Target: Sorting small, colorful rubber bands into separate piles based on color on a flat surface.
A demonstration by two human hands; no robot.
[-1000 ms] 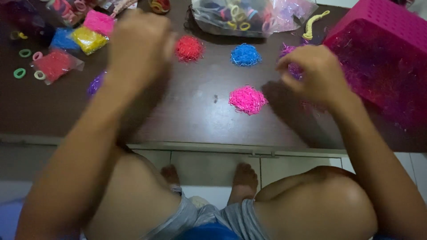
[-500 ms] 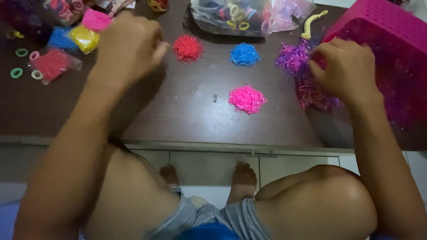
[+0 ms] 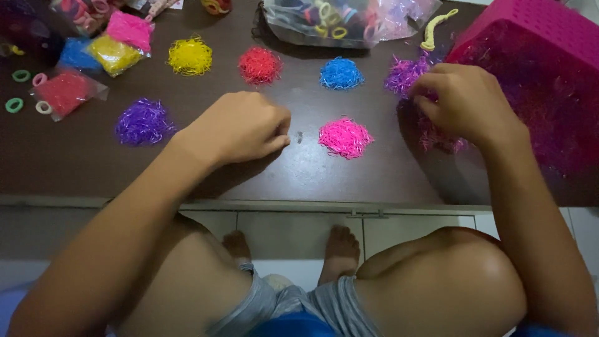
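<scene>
Small heaps of tiny rubber bands lie on a dark brown table (image 3: 75, 168): yellow (image 3: 190, 56), red (image 3: 260, 65), blue (image 3: 340, 73), pink (image 3: 345, 137), purple (image 3: 143, 121). My left hand (image 3: 240, 128) rests curled on the table left of the pink heap, fingertips pinched together; whether it holds a band cannot be told. My right hand (image 3: 468, 103) is closed over a magenta-purple heap of bands (image 3: 405, 73) beside a magenta perforated basket (image 3: 536, 43), gripping some strands.
Small clear bags of coloured bands (image 3: 65, 92) and green and pink hair rings (image 3: 15, 103) lie at the far left. A large clear bag of hair ties (image 3: 337, 22) sits at the back. My knees and bare feet show below the table edge.
My left hand has drawn back from the far left of the table toward the centre, uncovering the yellow and purple heaps. My right hand stayed at the magenta-purple heap.
</scene>
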